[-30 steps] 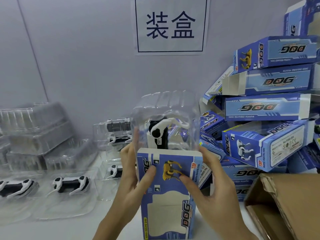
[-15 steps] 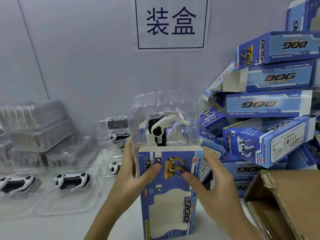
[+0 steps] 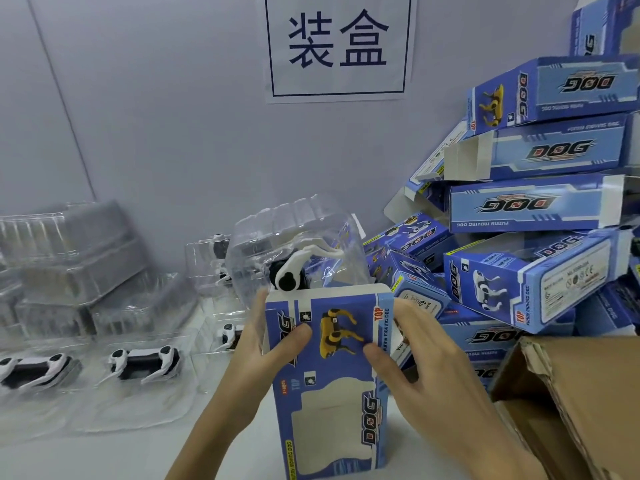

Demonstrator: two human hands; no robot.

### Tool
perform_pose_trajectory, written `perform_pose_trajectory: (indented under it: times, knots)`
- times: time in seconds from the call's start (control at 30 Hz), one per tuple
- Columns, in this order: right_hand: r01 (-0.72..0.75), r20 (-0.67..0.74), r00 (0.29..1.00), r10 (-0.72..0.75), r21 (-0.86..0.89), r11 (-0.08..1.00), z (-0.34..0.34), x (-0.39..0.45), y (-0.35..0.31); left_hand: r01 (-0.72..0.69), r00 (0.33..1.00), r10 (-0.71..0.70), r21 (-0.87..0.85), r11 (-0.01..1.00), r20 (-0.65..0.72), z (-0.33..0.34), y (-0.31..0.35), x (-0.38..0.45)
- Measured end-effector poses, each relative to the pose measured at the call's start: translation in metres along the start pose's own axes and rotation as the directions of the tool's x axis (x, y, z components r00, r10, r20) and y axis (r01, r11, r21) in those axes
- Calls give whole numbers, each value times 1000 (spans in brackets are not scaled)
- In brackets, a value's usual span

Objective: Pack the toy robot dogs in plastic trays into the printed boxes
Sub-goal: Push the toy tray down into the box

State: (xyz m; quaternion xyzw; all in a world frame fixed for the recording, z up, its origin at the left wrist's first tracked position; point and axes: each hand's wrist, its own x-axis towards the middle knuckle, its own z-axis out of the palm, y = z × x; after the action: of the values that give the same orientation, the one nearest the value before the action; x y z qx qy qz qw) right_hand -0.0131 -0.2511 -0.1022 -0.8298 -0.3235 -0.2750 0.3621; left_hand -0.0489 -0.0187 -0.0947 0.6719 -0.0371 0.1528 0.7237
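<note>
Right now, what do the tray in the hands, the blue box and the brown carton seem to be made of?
Tray: thin clear plastic, glossy; the toy and boxes show through it.
Box: printed card, it seems, slightly shiny; white raw edge at the top.
Carton: brown corrugated cardboard, matt; its edge looks torn and rough.

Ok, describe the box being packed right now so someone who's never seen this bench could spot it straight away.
Start at the wall sign and drop straight down to the table edge. There a blue box stands upright between the left hand and right hand. Unlike the boxes heaped on the right, it has a clear tray sticking out of its top.
</note>
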Motion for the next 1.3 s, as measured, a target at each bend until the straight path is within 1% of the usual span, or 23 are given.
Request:
perform_pose_trajectory:
  times: [0.07, 0.13, 0.23, 0.37, 0.43, 0.53, 0.6, 0.67, 0.73, 0.8, 0.9, 0.97, 1.03, 1.17, 1.23, 1.3]
  knots:
    - [-9, 14, 1000, 9, 3, 1000, 0, 1, -1, -22, 1000, 21, -17, 1000, -13, 1, -1, -1]
    - [17, 11, 1000, -18, 75, 997, 2, 2, -3, -20, 1000, 20, -23, 1000, -14, 0, 1, -2]
    - [49, -36, 998, -45, 126, 991, 0, 3, -7, -52, 998, 51, 30, 998, 43, -5, 5, -1]
    - [-48, 0, 999, 49, 224, 974, -3, 2, -4, -106, 993, 98, 112, 988, 71, -6, 12, 0]
    - [-44, 19, 999, 41, 202, 978, -3, 2, 1, -106, 992, 96, 135, 985, 78, -6, 12, 1]
    - [-10, 3, 1000, 10, 141, 990, -5, 3, -1, -125, 991, 117, 134, 983, 63, -6, 13, 1]
    - [-11, 19, 1000, 8, 159, 987, -4, 3, -2, -165, 985, 157, 118, 979, 73, -6, 12, 0]
    - [0, 29, 1000, -5, 159, 987, -1, 3, -2, -216, 976, 211, 122, 969, 54, -3, 16, -1]
    - [9, 20, 1000, -12, 162, 987, 0, 4, -3, -268, 963, 267, 171, 948, 29, -2, 17, -1]
    - [17, 17, 1000, -20, 157, 987, 0, 5, -4, -291, 955, 295, 203, 935, 11, -1, 16, 0]
    - [16, -2, 1000, -16, 170, 985, 2, 3, -4, -258, 966, 258, 120, 959, 10, 1, 16, -2]
    - [-34, -25, 999, 41, 234, 972, 2, 1, -5, -221, 975, 221, 89, 971, 15, 1, 12, -4]
    - [-52, -53, 996, 70, 289, 956, 2, 0, -6, -213, 977, 214, 77, 974, -4, -1, 10, -5]
    - [15, -90, 996, 11, 286, 958, 5, 0, -9, -217, 976, 218, 71, 974, -5, -2, 8, -6]
    - [4, -101, 994, 30, 320, 947, 7, 0, -9, -237, 971, 238, 33, 971, -5, 1, 10, -7]
    - [-13, -89, 995, 47, 344, 939, 7, 0, -9, -335, 942, 334, 55, 941, 19, 2, 14, -8]
